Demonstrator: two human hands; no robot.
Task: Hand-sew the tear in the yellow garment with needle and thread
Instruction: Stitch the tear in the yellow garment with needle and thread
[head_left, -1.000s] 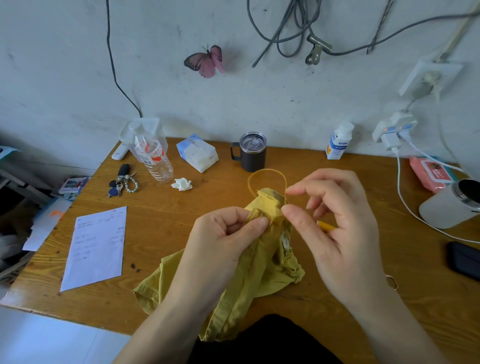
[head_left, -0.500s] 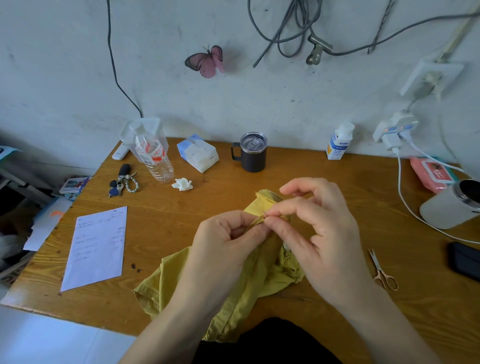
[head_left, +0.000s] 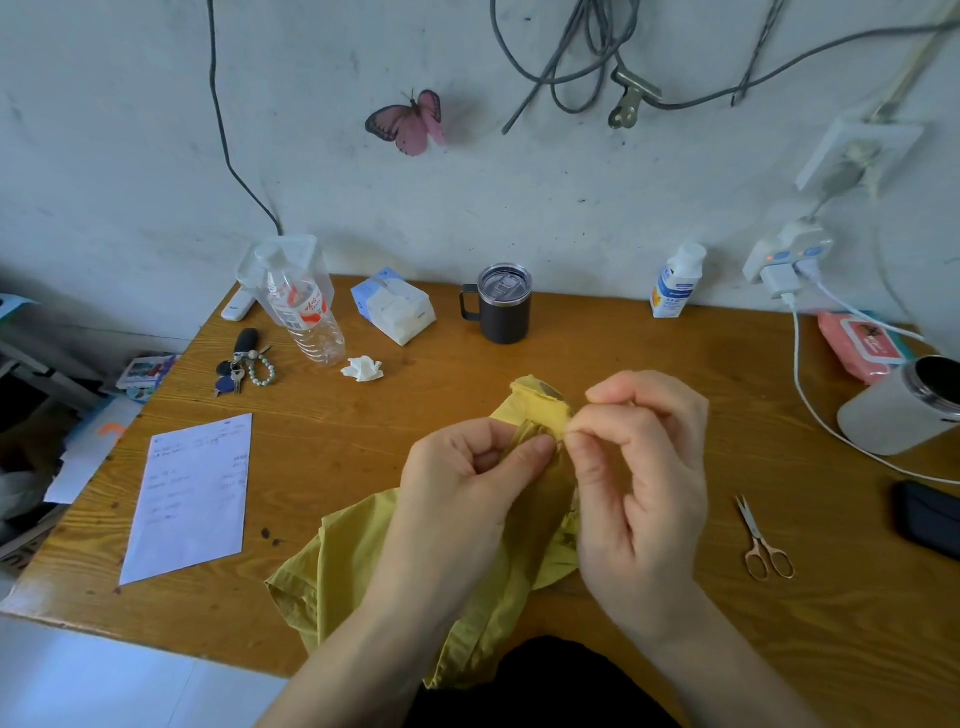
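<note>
The thread loop seen a second ago had gone and our right hand (head_left: 644, 483) had dropped beside our left hand (head_left: 467, 478), both grips pinched narrow on the raised fold of the crumpled yellow cloth garment (head_left: 363, 561) on the near wooden tabletop (head_left: 337, 467), which we took for another stitch starting.

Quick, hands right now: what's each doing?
Left hand: pinches the crumpled yellow fabric garment.
Right hand: pinches the garment's edge; whether it also holds something finer cannot be told.
</note>
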